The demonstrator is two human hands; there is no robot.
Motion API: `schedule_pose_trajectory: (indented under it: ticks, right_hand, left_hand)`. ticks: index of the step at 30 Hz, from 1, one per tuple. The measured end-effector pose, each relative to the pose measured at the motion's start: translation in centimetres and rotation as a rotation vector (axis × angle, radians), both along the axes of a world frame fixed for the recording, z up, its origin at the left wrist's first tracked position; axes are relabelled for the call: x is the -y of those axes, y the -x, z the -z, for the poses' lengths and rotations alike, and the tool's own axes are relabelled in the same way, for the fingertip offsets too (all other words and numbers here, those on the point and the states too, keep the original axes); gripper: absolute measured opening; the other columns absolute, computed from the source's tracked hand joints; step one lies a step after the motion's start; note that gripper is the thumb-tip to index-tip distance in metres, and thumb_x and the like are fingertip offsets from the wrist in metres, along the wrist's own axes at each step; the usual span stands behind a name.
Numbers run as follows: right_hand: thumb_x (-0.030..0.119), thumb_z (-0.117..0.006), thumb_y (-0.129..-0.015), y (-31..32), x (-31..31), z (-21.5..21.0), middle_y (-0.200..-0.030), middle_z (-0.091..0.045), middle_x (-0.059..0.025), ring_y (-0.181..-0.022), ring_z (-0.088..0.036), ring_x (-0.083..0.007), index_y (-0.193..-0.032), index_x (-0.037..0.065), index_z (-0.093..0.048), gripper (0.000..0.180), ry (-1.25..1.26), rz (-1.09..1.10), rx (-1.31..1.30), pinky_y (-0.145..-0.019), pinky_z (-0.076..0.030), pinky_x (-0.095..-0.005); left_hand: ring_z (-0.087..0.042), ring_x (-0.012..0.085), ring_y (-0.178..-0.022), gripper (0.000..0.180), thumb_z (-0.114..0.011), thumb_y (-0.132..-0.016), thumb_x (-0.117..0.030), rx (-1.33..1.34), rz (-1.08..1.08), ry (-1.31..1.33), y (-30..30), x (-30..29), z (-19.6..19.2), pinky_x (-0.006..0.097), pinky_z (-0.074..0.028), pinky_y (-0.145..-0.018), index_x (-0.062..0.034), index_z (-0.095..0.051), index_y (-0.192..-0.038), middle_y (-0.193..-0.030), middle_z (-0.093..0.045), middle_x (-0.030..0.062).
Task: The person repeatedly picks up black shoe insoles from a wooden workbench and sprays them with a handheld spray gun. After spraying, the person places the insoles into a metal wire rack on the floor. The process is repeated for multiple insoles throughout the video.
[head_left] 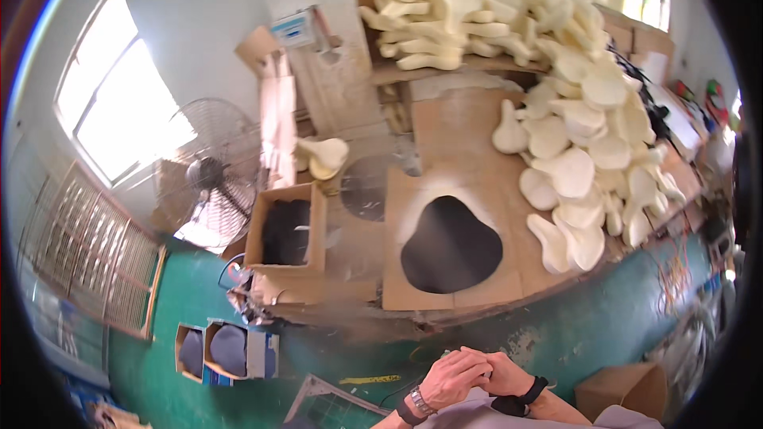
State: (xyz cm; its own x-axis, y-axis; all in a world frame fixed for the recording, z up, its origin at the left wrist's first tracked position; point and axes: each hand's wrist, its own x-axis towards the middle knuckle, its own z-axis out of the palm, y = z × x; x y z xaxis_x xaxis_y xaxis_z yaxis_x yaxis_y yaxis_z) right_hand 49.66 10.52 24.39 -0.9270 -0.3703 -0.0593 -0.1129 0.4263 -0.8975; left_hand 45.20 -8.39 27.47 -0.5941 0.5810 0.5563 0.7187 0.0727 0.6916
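My left hand (pixel 451 377) and my right hand (pixel 502 372) are clasped together at the lower edge, close to my body, with nothing visible in them. A watch sits on my left wrist and a dark band on my right wrist. Above them on the wooden workbench (pixel 509 270) lies a black saddle-shaped pad (pixel 451 245) on a cardboard sheet (pixel 413 286) ringed with white overspray. Neither hand touches the bench.
A big heap of cream foam saddle shapes (pixel 584 135) covers the bench's right side and back shelf. An open carton with black pieces (pixel 288 232) stands left of the bench. A pedestal fan (pixel 208 175) stands by the window. Small open boxes (pixel 226 351) sit on the green floor.
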Motion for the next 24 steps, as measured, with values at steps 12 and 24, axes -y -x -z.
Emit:
schedule_pose_trajectory:
  ticks: [12, 24]
  right_hand:
    - [0.007, -0.077, -0.083, -8.1, -4.9, -6.5, -0.109, -0.071, -0.0219, -0.091, -0.07, -0.0384, -0.135, -0.003, -0.059, 0.056, -0.094, 0.446, -0.154, -0.081, -0.056, -0.0404]
    - [0.002, -0.075, -0.084, -3.6, -8.7, -10.8, -0.108, -0.071, -0.021, -0.088, -0.07, -0.0345, -0.137, -0.002, -0.059, 0.056, -0.119, 0.505, -0.235, -0.082, -0.054, -0.0358]
  left_hand:
    - [-0.07, 0.0295, -0.09, 0.034, -0.082, -0.077, -0.015, 0.113, -0.235, 0.309, 3.2, 4.1, 3.9, 0.038, -0.057, -0.077, -0.01, -0.073, -0.109, -0.1, -0.073, 0.0087]
    - [-0.069, 0.0361, -0.105, 0.039, -0.06, -0.088, -0.047, 0.799, -0.537, 1.142, -5.7, 18.3, 33.1, 0.047, -0.055, -0.091, -0.019, -0.077, -0.109, -0.11, -0.073, 0.0141]
